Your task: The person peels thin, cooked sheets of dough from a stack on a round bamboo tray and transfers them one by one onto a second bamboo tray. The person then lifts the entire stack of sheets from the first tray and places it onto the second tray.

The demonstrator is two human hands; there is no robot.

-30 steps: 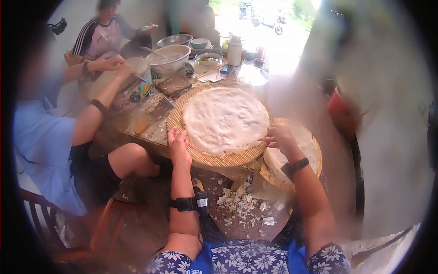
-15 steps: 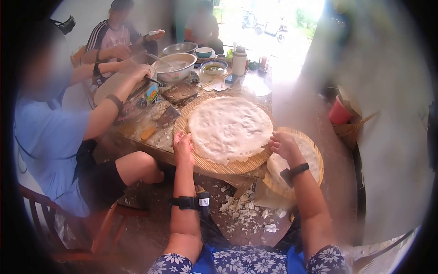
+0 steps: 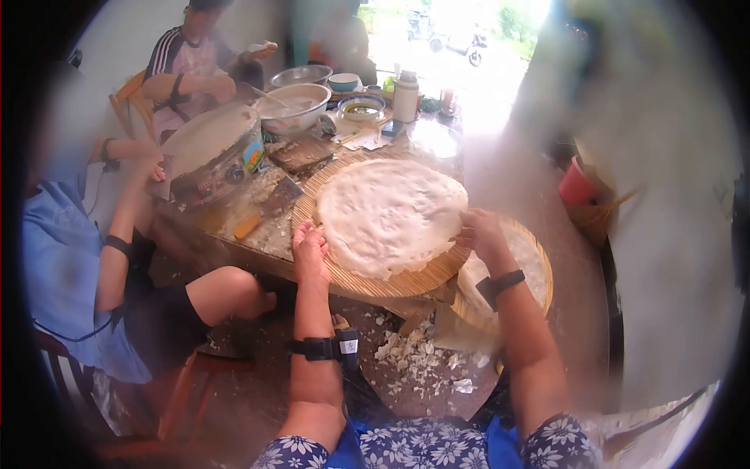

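A wide, pale, thin flatbread (image 3: 391,215) with a bumpy surface lies on a round woven straw mat (image 3: 367,284) at the table's near corner. At its left edge, my left hand (image 3: 311,248) has curled fingers pinching the rim of the flatbread. Across from it, my right hand (image 3: 483,233) grips the right rim, its fingertips partly hidden. Below my right forearm, a second round mat (image 3: 548,270) carries another pale sheet.
A co-worker in blue (image 3: 70,266) sits at left by a round griddle (image 3: 209,144). Beyond stand a batter basin (image 3: 293,113), a bowl of oily liquid (image 3: 362,109) and a thermos (image 3: 405,97). Dough scraps (image 3: 418,359) litter the floor; a red bucket (image 3: 576,184) stands at right.
The co-worker's hands have drawn back from the griddle toward the left, uncovering its top. My hands stay at the flatbread's two sides, and the flatbread's right side has shifted slightly.
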